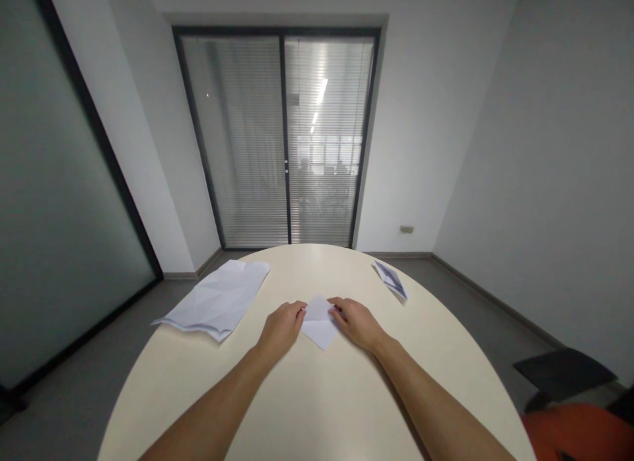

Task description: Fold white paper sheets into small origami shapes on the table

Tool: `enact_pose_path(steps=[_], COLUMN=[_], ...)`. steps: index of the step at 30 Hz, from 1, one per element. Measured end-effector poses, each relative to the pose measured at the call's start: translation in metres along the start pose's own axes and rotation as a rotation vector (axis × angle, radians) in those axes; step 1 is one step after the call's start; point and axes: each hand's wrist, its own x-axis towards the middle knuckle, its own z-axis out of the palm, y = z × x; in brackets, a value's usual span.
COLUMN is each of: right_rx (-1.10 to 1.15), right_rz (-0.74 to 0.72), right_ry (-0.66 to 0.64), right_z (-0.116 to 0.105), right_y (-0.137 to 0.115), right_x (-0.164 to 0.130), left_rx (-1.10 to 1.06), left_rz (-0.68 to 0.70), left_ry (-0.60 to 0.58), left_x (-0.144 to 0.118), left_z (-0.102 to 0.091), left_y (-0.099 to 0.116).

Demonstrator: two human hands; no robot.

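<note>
A small folded sheet of white paper [319, 325] is between my hands near the middle of the table, one corner pointing toward me. A crease runs across it. My left hand [283, 327] pinches its left corner between thumb and fingers. On the opposite side, my right hand [357, 322] has its fingers curled over the right corner, gripping it. The fingertips of both hands are partly hidden by the knuckles and the paper.
A pale round table [317, 408] fills the foreground. Several creased white sheets [218, 299] overhang its left edge. A folded paper piece [390, 279] lies near the right edge. A dark chair with an orange seat [579, 431] stands at lower right. Glass doors with blinds [247, 144] are beyond.
</note>
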Motion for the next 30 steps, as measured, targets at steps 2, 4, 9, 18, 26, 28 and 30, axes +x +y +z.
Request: enact_pose_path(steps=[2, 4, 9, 18, 26, 28, 30], right_rx=[0.021, 0.033, 0.051, 0.064, -0.024, -0.049, -0.047], right_rz=[0.01, 0.012, -0.012, -0.086, -0.144, -0.171, -0.201], right_ry=[0.011, 0.014, 0.017, 0.039, 0.038, 0.04, 0.042], right_z=[0.002, 0.003, 0.004, 0.003, 0.006, 0.005, 0.003], right_y=[0.002, 0.003, 0.004, 0.003, 0.002, -0.001, -0.006], right_x=[0.0, 0.0, 0.0, -0.002, 0.0, 0.001, 0.0], left_rx=[0.01, 0.013, 0.006, -0.066, -0.07, -0.068, -0.078], left_rz=[-0.019, -0.035, -0.008, 0.028, 0.129, 0.143, 0.167], left_ry=[-0.001, 0.003, 0.033, 0.059, 0.032, 0.025, 0.029], left_x=[0.0, 0.0, 0.0, 0.0, 0.001, 0.001, 0.0], left_z=[-0.001, -0.001, 0.0, 0.007, 0.01, 0.011, 0.012], left_y=[0.001, 0.001, 0.0, -0.006, -0.01, -0.01, -0.01])
